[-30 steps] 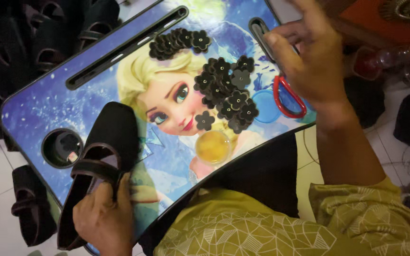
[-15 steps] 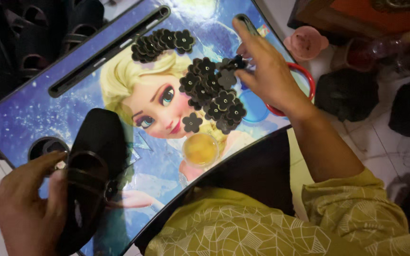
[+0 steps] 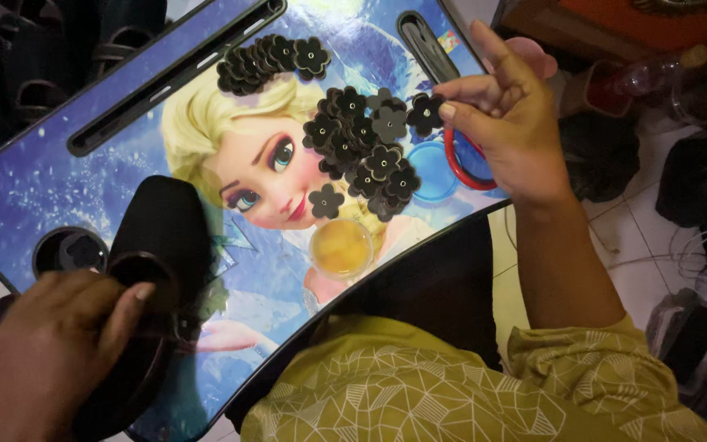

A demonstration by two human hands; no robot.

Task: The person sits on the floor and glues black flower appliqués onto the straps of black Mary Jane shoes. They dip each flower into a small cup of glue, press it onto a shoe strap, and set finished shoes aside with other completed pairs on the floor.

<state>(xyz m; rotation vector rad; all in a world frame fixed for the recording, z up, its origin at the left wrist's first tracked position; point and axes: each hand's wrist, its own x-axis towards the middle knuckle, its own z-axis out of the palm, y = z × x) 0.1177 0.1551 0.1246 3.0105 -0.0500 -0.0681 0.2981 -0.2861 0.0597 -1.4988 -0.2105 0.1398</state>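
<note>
step: picking a flower | right hand (image 3: 511, 131) grip pinched on black flower piece (image 3: 425, 113) (pile's edge) | left hand (image 3: 55, 344) clasps black shoe (image 3: 161, 245) on worktop (image 3: 34, 184) | next: careful lift, likely to shoe

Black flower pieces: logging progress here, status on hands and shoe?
Right hand pinching one black flower piece off the pile. Left hand gripping the black shoe on the lap tray. Nothing blocking.

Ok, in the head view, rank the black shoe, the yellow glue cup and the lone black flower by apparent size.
1. black shoe, largest by far, though nearest the camera.
2. yellow glue cup.
3. lone black flower, somewhat smaller than the cup.
</note>
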